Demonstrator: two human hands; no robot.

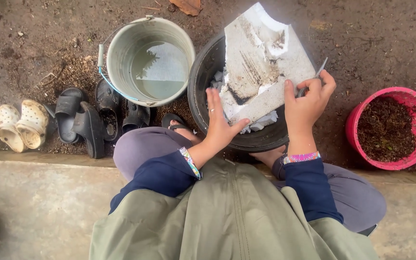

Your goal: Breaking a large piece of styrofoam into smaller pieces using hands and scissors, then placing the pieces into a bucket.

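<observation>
Two bare hands at work over a round black plastic pot (203, 82), seen from above. Left hand (219, 120) spread flat, fingers open, pressed against the lower left edge of a large dirty white slab of foam (261, 62); nothing clasped, only bracing. Right hand (309, 103) curled over the slab's lower right edge, fingers closed around a thin grey blade-like tool (319, 70) (too little showing to tell what kind). Slab tilted, resting across the pot's mouth, its top corner reaching beyond the far rim. Smaller white foam scraps (265, 120) lying inside the pot beneath it. Just left of the pot, touching or nearly so, a grey metal bucket (121, 48) holding shallow water, blue-wrapped wire handle hanging down its near side. Well off to the right, a pink plastic pot filled with dark soil (386, 127). Several black rubber sandals (85, 118) and one pair of cream clogs (20, 124) lined along the concrete step's (39, 192) edge, on bare damp earth.
</observation>
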